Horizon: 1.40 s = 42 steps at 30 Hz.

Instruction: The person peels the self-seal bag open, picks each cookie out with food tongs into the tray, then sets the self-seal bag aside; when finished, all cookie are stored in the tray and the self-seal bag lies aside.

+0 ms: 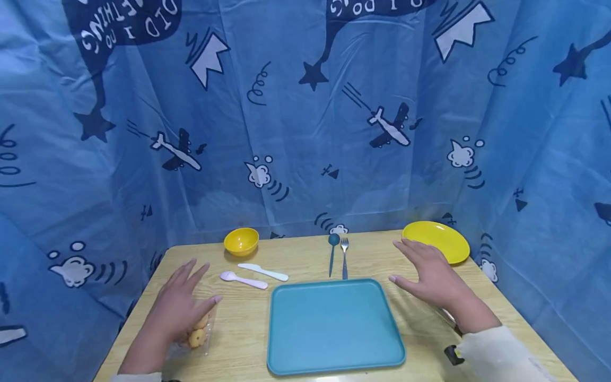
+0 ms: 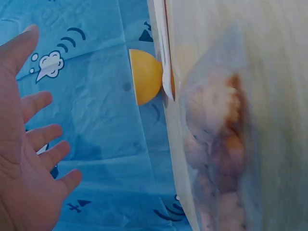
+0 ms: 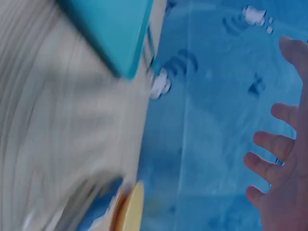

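Observation:
My left hand (image 1: 174, 305), fingers spread, hovers over a clear bag of round cookies (image 1: 198, 338) at the table's left side. The same cookie bag (image 2: 219, 144) shows close up in the left wrist view, apart from the fingers. On the right, my other hand (image 1: 431, 276) is held above the table with its fingers extended and nothing in them. Beyond it lies a yellow plate (image 1: 441, 241). Beneath the right wrist, a blurred packet with blue and brown parts (image 3: 101, 207) is mostly hidden in the head view. Between the hands lies a teal tray (image 1: 336, 326).
A yellow bowl (image 1: 241, 241) stands at the back left. In front of it lie a white knife (image 1: 263, 271) and a pale lilac spoon (image 1: 244, 280). Behind the tray are a dark teal spoon (image 1: 332, 253) and a fork (image 1: 345, 257). A blue printed curtain (image 1: 296, 122) surrounds the table.

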Each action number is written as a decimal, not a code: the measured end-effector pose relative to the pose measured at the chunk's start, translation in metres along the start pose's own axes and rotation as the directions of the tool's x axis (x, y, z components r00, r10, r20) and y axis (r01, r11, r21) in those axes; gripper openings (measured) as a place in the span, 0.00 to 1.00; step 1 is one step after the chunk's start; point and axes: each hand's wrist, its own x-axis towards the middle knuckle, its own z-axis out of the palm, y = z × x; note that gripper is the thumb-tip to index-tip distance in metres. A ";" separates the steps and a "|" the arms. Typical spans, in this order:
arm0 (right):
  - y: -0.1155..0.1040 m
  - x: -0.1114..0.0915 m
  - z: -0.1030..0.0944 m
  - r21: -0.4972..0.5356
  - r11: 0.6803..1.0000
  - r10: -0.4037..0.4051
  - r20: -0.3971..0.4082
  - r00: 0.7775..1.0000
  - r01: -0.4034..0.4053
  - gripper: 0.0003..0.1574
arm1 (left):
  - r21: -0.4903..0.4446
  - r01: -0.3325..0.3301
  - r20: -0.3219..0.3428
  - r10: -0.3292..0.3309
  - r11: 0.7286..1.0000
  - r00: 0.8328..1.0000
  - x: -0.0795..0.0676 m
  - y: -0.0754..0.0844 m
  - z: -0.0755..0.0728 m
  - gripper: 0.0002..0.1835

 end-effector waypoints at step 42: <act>-0.307 0.060 0.156 0.276 0.864 -0.495 0.321 0.807 0.421 0.37 | -0.395 0.246 0.301 -0.129 0.885 0.945 -0.047 -0.100 0.045 0.54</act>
